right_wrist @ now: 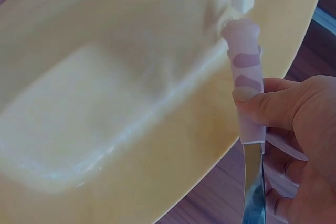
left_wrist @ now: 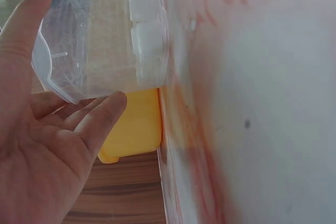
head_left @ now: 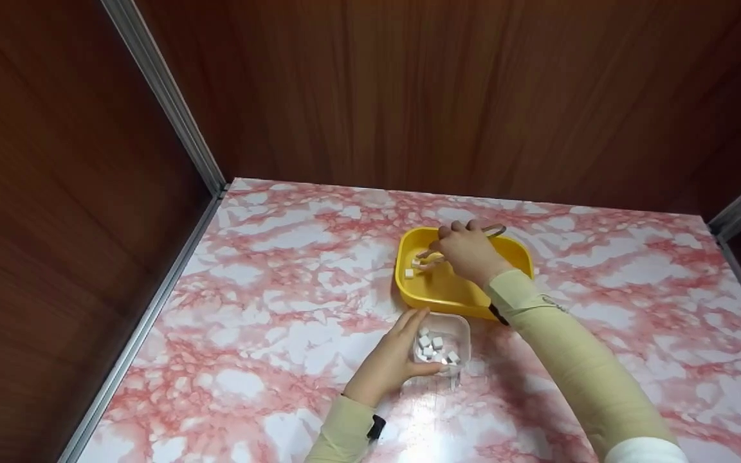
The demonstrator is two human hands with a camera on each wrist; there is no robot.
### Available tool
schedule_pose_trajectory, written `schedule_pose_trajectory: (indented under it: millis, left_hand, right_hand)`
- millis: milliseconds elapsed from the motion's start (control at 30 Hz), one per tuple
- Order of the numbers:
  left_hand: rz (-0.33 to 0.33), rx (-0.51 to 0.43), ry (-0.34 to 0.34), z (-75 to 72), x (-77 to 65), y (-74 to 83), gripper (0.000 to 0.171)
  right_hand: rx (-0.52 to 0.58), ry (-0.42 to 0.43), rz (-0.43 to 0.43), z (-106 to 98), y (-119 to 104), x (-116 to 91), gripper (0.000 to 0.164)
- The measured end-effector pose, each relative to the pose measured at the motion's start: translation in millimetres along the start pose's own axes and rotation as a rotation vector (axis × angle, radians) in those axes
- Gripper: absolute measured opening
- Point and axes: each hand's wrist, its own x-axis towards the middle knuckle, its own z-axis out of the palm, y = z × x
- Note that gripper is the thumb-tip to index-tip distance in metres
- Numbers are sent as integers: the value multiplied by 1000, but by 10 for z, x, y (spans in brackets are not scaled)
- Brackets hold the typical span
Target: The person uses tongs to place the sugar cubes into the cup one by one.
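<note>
My left hand (head_left: 391,360) holds a small clear plastic container (head_left: 465,334) by its left side, thumb along the near rim, fingers round the far corner. Several white cubes (head_left: 437,343) lie in it. My right hand (head_left: 470,254) reaches over a yellow tub (head_left: 454,302) and pinches small tongs (right_wrist: 252,103) with a metal shaft and pink, pale-spotted ends. The tongs' tips point down into the tub's left part, close to a white cube (right_wrist: 243,0). Another white cube (head_left: 409,274) lies near the tub's left wall. My right palm hides part of the tongs in the head view.
Everything stands on a red-and-white marbled tabletop (head_left: 267,308). A dark wooden panel (head_left: 409,96) rises behind it, and a second panel (head_left: 55,193) with a metal edge strip (head_left: 171,96) closes the left side.
</note>
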Motion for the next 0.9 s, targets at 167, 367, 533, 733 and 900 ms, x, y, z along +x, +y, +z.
schedule_pose_trajectory:
  millis: [167,367,533,733,900]
  left_hand:
    - [13,6,9,2,5,-3,94]
    - [4,2,6,4,10,1,95]
    - [5,12,5,-6,18,5,94]
    - [-2,19,4,-15,16,7,94]
    - [16,17,3,-4,2,5,94]
  right_hand:
    - [-2,-12,5,17,-7,27,34]
    - [12,-38,13,1,-21,53,34]
    - [8,-18,4,-17,-16,57,32]
    - [10,21,1,-24,-22,64,31]
    - [-4,27,6,24,-37,68,30]
